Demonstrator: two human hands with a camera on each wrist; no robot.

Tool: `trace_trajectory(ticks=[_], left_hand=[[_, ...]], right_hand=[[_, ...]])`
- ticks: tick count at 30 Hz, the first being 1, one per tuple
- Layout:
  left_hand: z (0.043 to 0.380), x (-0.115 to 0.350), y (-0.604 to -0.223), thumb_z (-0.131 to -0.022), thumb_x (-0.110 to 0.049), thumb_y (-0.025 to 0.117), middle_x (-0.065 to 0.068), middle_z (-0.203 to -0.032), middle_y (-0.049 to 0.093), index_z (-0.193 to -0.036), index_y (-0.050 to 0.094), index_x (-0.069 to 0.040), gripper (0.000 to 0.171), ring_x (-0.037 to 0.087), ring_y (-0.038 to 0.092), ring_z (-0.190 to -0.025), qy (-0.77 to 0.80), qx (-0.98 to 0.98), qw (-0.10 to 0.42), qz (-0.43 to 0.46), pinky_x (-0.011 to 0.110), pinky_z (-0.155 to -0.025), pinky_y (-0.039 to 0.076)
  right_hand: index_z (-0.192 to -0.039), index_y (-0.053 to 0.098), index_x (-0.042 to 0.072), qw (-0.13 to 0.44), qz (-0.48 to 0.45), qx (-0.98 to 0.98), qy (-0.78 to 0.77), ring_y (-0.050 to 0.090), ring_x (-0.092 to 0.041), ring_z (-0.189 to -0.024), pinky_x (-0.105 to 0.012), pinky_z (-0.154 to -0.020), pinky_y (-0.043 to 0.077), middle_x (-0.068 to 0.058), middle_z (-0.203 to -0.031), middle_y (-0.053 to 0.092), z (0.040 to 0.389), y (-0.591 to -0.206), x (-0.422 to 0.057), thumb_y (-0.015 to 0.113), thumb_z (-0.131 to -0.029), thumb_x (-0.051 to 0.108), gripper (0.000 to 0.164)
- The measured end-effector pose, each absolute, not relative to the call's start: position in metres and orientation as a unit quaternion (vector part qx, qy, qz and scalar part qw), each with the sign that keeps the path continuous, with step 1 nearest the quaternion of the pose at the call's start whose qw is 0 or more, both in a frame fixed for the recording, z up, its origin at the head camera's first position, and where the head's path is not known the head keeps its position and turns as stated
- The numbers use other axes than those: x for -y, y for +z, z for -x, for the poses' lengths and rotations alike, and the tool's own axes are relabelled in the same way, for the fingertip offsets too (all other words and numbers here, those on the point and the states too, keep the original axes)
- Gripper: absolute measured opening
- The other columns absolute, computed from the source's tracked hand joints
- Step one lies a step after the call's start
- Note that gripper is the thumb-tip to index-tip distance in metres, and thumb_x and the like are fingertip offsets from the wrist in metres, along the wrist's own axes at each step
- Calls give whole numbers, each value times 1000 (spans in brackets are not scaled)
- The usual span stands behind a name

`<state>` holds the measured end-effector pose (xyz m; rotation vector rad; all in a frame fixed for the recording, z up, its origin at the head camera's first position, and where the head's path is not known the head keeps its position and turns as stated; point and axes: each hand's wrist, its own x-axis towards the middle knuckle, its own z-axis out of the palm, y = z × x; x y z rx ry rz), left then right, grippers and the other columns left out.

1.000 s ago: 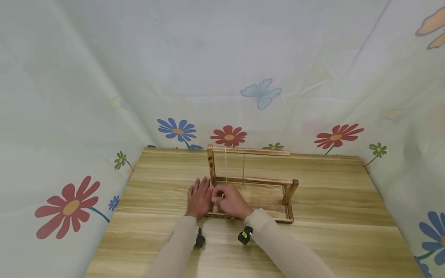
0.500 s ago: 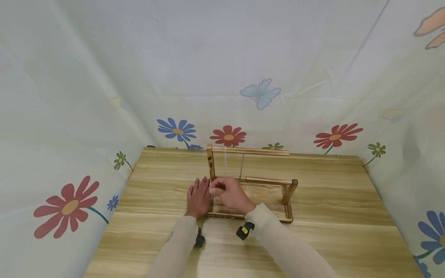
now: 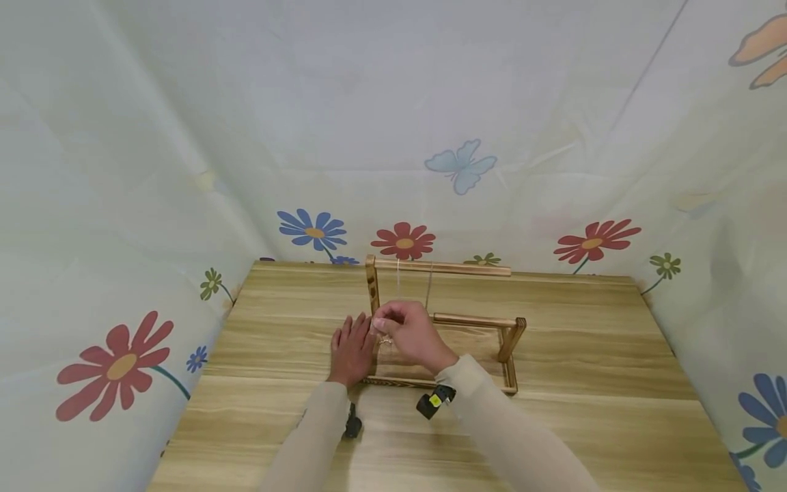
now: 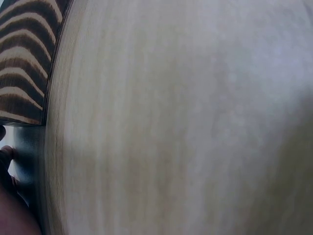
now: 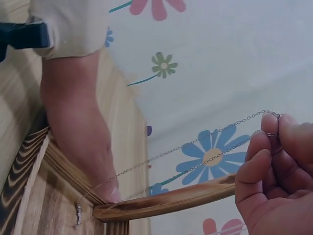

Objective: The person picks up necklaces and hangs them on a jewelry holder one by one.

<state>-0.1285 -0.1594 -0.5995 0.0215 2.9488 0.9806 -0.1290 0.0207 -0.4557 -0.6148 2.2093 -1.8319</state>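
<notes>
My right hand (image 3: pixel 410 336) is raised over the left part of a wooden jewelry stand (image 3: pixel 372 287), thumb and fingertips pinching a fine chain necklace (image 5: pixel 157 156). The necklace slants down in two strands in the right wrist view, and its small silvery pendant (image 5: pixel 78 215) hangs low over the tray base. At the stand's left side, my left hand (image 3: pixel 352 352) lies flat with straight fingers, touching the base's edge near the upright. The left wrist view shows mostly table, with the stand's dark-striped corner (image 4: pixel 24 58) and a bit of the fingers at the left edge.
Two thin chains, one pale (image 3: pixel 398 275) and one darker (image 3: pixel 429 283), hang from the stand's upper bar (image 3: pixel 467 269). A shorter lower bar (image 3: pixel 476 320) reaches in from the right post. The wood-grain table (image 3: pixel 590 342) meets a flower-printed cloth (image 3: pixel 522 205) at its back and sides.
My right hand has risen from low over the tray base, bringing the necklace up with it. The darker hanging chain now slants slightly. My left hand has stayed in place.
</notes>
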Motion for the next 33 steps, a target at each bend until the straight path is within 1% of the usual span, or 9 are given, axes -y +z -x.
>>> trace_trajectory(ticks=[5, 9, 11, 15, 17, 22, 26, 31, 33], left_hand=[[130, 159, -601, -115, -42, 27, 10, -172, 31, -162, 40, -10, 58, 38, 13, -163, 321, -947, 33, 4, 61, -129, 7], [131, 157, -601, -115, -43, 26, 10, -172, 31, -161, 40, -9, 59, 38, 13, -163, 324, -946, 31, 7, 62, -129, 6], [131, 157, -600, -115, -41, 27, 11, -172, 31, -161, 41, -8, 58, 39, 14, -163, 328, -944, 28, 7, 63, -129, 6], [130, 157, -600, -115, -39, 30, 13, -171, 32, -160, 42, -6, 58, 40, 15, -163, 338, -941, 24, 8, 63, -128, 7], [129, 157, -600, -114, -40, 30, 12, -172, 32, -160, 41, -6, 58, 40, 14, -163, 341, -940, 24, 7, 63, -128, 7], [130, 158, -601, -114, -43, 28, 9, -172, 31, -161, 41, -8, 60, 38, 13, -164, 342, -939, 25, 6, 61, -129, 6], [129, 159, -601, -114, -44, 29, 9, -172, 31, -161, 41, -9, 60, 37, 14, -164, 342, -939, 24, 4, 61, -129, 7], [129, 160, -603, -114, -47, 28, 8, -172, 31, -161, 42, -9, 61, 37, 14, -164, 345, -938, 22, 3, 61, -129, 7], [129, 160, -603, -114, -48, 27, 8, -173, 31, -161, 41, -9, 63, 37, 13, -164, 344, -939, 23, 3, 61, -129, 6]], right_hand=[[-97, 75, -2, 100, 206, -737, -637, 64, -14, -74, -31, -70, 55, -30, -93, 72, 131, -451, -23, 63, -103, 5, 16], [-100, 73, -7, 107, 198, -733, -642, 65, -10, -75, -28, -72, 56, -30, -94, 72, 130, -444, -25, 62, -104, 5, 17], [-100, 73, -8, 106, 190, -733, -644, 65, -10, -76, -26, -72, 55, -27, -93, 72, 129, -440, -27, 62, -103, 5, 17], [-99, 74, -7, 95, 164, -735, -651, 67, -12, -77, -26, -71, 56, -13, -87, 74, 127, -433, -29, 64, -102, 5, 16], [-99, 75, -6, 90, 149, -735, -655, 67, -12, -76, -27, -71, 56, -10, -86, 73, 126, -430, -30, 65, -102, 5, 15], [-97, 76, 0, 92, 121, -733, -663, 66, -14, -76, -27, -70, 57, -20, -91, 73, 123, -421, -33, 66, -102, 6, 13], [-97, 75, -1, 93, 108, -727, -672, 66, -14, -76, -27, -70, 57, -28, -97, 72, 123, -415, -36, 65, -102, 6, 13], [-96, 76, 1, 93, 90, -716, -686, 67, -14, -77, -28, -70, 57, -26, -96, 73, 126, -410, -40, 65, -102, 5, 12], [-97, 76, 0, 95, 82, -710, -693, 68, -14, -77, -32, -73, 59, -24, -95, 74, 128, -410, -41, 66, -101, 4, 12]])
